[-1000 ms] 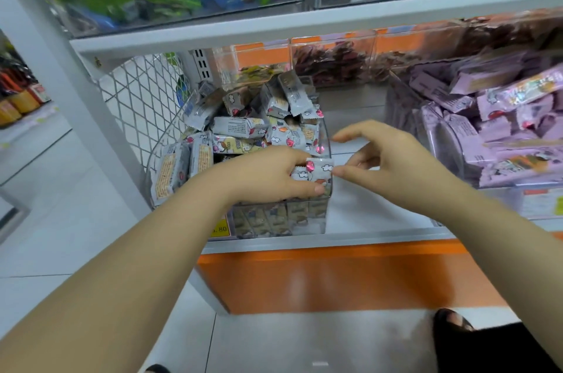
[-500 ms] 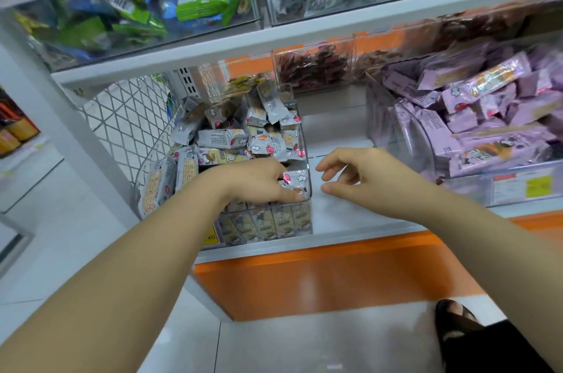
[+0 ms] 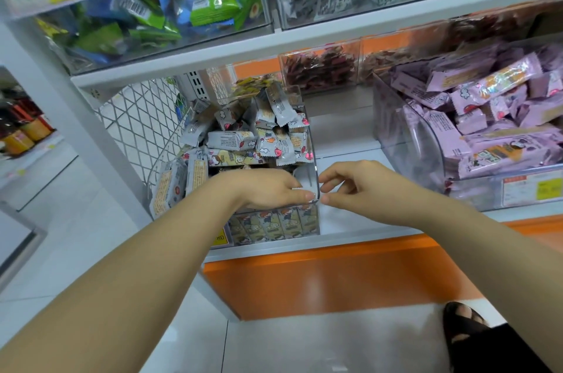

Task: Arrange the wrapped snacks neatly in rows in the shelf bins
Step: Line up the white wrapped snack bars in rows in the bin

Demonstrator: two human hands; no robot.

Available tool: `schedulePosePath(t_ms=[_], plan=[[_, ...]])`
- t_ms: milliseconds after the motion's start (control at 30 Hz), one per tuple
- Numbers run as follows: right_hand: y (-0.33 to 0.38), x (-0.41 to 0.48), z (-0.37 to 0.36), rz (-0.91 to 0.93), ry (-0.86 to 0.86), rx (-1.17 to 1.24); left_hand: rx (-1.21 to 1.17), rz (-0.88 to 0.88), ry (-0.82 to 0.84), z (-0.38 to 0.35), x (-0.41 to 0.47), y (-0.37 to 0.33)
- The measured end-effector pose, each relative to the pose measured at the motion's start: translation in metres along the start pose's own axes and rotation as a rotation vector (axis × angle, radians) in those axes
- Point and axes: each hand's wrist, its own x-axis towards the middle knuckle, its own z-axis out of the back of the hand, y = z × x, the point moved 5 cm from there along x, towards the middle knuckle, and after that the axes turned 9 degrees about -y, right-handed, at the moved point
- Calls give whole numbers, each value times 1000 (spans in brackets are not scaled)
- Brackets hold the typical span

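A clear bin (image 3: 317, 159) on the left of the white shelf holds a loose heap of grey-white wrapped snacks (image 3: 259, 141). Along its front wall, several snacks stand upright in a row (image 3: 274, 225). My left hand (image 3: 268, 190) reaches into the bin's front right corner. Its thumb and fingers pinch a pale snack wrapper (image 3: 300, 189) that is mostly hidden under them. My right hand (image 3: 362, 187) hovers just outside the bin's right wall. Its fingers are loosely curled, thumb and forefinger nearly touch, and nothing is between them.
To the right stands a second clear bin (image 3: 411, 144) heaped with pink wrapped snacks (image 3: 493, 117). A bare strip of shelf (image 3: 344, 135) lies between the bins. Left of the bin is a wire mesh panel (image 3: 137, 123). Bins of green and blue packets (image 3: 182, 4) overhang above.
The snack held up between both hands has gone down into the bin's front right corner with my left hand. My right hand let go and now sits beside the bin.
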Motion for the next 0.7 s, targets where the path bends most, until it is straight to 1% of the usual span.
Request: schedulePosePath(t_ms=[200, 367, 433, 567, 700], plan=[[-1, -3, -4, -21, 21, -4, 73, 40, 76, -1, 0, -1], [0, -3, -1, -11, 16, -8, -13, 31, -1, 6, -2, -1], [0, -3, 1, -7, 8, -4, -37, 26, 0, 4, -3, -2], [1, -2, 2, 0, -6, 0, 0, 38, 9, -3, -2, -5], [0, -3, 2, 0, -11, 9, -76, 14, -90, -3, -2, -3]])
